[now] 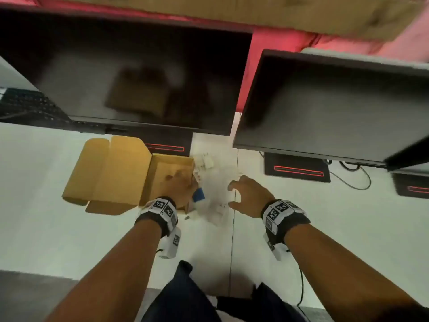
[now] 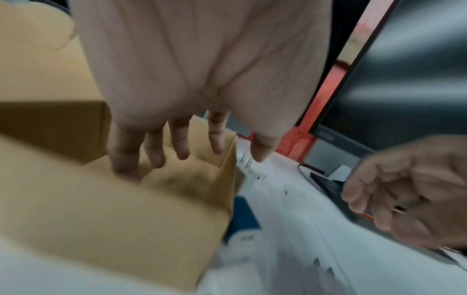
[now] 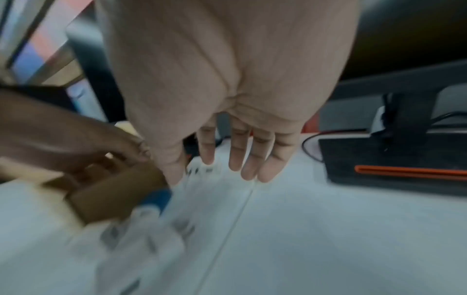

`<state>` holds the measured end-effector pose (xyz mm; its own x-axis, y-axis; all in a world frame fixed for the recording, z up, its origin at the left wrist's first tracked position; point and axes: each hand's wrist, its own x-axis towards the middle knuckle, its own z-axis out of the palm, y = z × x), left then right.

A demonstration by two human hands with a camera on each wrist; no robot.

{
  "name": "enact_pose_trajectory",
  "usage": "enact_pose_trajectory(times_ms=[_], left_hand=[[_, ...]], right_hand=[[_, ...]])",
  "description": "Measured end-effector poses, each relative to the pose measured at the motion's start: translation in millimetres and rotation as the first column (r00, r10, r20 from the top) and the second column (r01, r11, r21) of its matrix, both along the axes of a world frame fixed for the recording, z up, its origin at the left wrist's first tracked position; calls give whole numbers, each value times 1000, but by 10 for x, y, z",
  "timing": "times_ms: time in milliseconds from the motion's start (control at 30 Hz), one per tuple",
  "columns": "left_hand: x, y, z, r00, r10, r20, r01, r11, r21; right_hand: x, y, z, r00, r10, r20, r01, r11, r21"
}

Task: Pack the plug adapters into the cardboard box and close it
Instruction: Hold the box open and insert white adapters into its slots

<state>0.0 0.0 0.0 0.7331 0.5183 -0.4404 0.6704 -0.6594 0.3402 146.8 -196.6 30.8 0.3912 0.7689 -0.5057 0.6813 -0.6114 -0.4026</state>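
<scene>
An open brown cardboard box (image 1: 160, 182) lies on the white table, its lid folded out to the left. My left hand (image 1: 180, 182) reaches into the box tray with straight fingers (image 2: 180, 143) and holds nothing. Several white plug adapters (image 1: 216, 198) lie in a blurred heap just right of the box, with a blue one (image 1: 199, 195) against the box wall. Over the right side of this heap hovers my right hand (image 1: 241, 189), its spread fingers (image 3: 252, 159) empty. The inside of the box looks empty where it shows (image 2: 192, 175).
Two dark monitors (image 1: 139, 77) (image 1: 336, 108) hang over the back of the table on black stands with red stripes (image 1: 298, 170). A keyboard (image 1: 30, 105) sits far left. Cables (image 1: 355, 180) trail at the right. A seam (image 1: 232, 240) runs down the table.
</scene>
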Motion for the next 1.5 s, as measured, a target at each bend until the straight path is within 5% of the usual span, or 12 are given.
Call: enact_pose_trajectory(times_ms=[167, 300, 433, 633, 800, 933, 1033, 1133, 1300, 1500], left_hand=[[-78, -193, -147, 991, 37, -132, -38, 999, -4], [-41, -327, -43, 990, 41, -136, -49, 997, -57], [-27, -365, -127, 984, -1, -179, -11, 998, -67], [6, -341, -299, 956, -177, -235, 160, 983, -90], [-31, -331, -187, 977, -76, -201, 53, 992, -118], [-97, -315, 87, 987, -126, -98, 96, 961, -259], [-343, -272, 294, 986, -19, 167, 59, 970, -235], [-772, -229, 298, 865, 228, 447, -175, 972, -158], [-1123, 49, 65, 826, 541, 159, -508, 837, -204], [-1086, 277, -157, 822, 569, -24, -525, 741, -419]], right_hand=[[-269, -84, -281, 968, 238, -81, -241, 970, -33], [-358, -148, -529, 938, 346, 0, -346, 938, 12], [-189, -281, -627, 974, 222, -42, -219, 974, 61], [31, -336, -483, 952, -114, -285, 178, 961, 209], [-118, -68, -189, 949, -89, -303, 198, 915, 351], [-266, 253, -45, 979, -73, -190, 145, 905, 400], [-389, 508, 38, 989, -68, -131, 102, 955, 278], [-529, 770, 53, 997, -55, -45, 62, 982, 176], [-767, 1115, -166, 990, 97, 104, -95, 995, -24], [-935, 1310, -380, 983, 121, 139, -105, 988, -112]])
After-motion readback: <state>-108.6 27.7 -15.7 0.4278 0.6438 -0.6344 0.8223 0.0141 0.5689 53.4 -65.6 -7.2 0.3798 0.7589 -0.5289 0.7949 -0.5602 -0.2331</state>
